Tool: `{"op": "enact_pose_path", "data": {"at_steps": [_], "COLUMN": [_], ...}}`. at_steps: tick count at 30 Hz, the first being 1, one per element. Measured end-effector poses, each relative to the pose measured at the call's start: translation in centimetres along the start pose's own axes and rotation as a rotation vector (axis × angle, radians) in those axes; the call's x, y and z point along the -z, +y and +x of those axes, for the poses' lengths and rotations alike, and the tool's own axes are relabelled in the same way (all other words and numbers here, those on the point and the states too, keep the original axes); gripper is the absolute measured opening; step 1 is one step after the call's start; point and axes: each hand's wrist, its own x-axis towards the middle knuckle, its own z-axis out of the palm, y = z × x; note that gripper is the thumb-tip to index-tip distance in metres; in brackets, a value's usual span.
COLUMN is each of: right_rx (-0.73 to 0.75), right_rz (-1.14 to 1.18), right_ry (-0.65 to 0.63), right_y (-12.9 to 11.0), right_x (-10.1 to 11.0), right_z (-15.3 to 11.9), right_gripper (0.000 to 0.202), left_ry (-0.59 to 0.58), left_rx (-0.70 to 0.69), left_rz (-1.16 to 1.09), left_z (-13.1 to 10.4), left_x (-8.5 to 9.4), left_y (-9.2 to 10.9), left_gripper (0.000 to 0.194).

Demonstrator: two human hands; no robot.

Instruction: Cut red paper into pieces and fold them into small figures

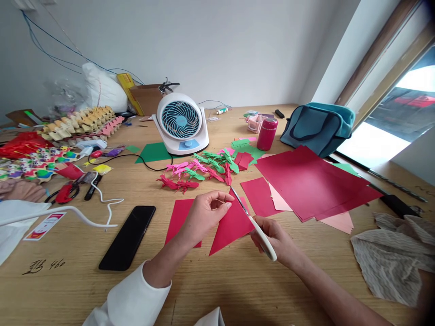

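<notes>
- Red paper triangle (234, 226): located on the wearer's side of the fan (181, 118) and right of it, between the two hands. Its far edge is partly covered by fingers and blades.
- Long axis: runs from a pointed corner close to the wearer, away and slightly rightward, to the far tip, which lies right of the fan.
- Left hand (208, 213): thumb and forefinger pinch the triangle on its far left side. This hand lies nearer the fan than the right.
- Right hand (276, 237): grasps the scissors (261, 236) by the white handle, farther right of the fan. Blades point away and leftward, along the triangle's right edge; the paper lies left of them. Blade opening: cannot tell.
- Red rectangle (179, 216): on the wearer's side of the fan, partly beneath the left hand and forearm.
- Folded paper pieces (214, 159): pink, green and red, in front of the fan and to its right.
- Large red sheets (316, 183): well right of the fan, apart from both hands.
</notes>
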Motion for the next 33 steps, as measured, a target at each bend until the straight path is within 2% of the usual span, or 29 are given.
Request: {"op": "enact_pose_path", "data": {"at_steps": [4, 8, 12, 18, 22, 25, 28, 30, 33], "right_rx": [0.006, 0.022, 0.070, 0.136, 0.110, 0.063, -0.046, -0.160, -0.335], "right_rz": [0.046, 0.096, 0.026, -0.343, -0.717, -1.016, -1.254, -1.334, -1.388], "right_ry": [0.030, 0.117, 0.197, 0.393, 0.563, 0.661, 0.764, 0.817, 0.816], "right_y": [-0.4, -0.6, -0.6, -0.6, -0.4, -0.2, 0.3, 0.7, 1.1], "right_x": [0.0, 0.3, 1.3, 4.1, 6.1, 7.8, 9.9, 11.4, 13.3], "right_z": [0.1, 0.4, 0.5, 0.7, 0.9, 0.9, 0.6, 0.3, -0.2], "right_gripper": [0.041, 0.045, 0.042, 0.035, 0.031, 0.025, 0.027, 0.032, 0.036], "left_ry": [0.015, 0.031, 0.058, 0.087, 0.100, 0.148, 0.175, 0.165, 0.155], "left_rx": [-0.043, -0.100, -0.135, -0.164, -0.154, -0.133, -0.094, -0.066, -0.034], "left_rz": [0.024, 0.008, -0.052, -0.147, -0.200, -0.256, -0.313, -0.337, -0.358], "left_z": [0.1, 0.2, 0.5, 1.2, 1.4, 1.7, 2.0, 2.2, 2.1], "left_x": [0.1, 0.2, 0.5, 0.8, 0.7, 0.6, 0.5, 0.5, 0.4], "left_y": [-0.2, -0.3, -0.7, -1.4, -1.2, -1.3, -1.6, -1.7, -1.7], "left_gripper": [0.018, 0.017, 0.016, 0.018, 0.020, 0.028, 0.043, 0.051, 0.058]}}
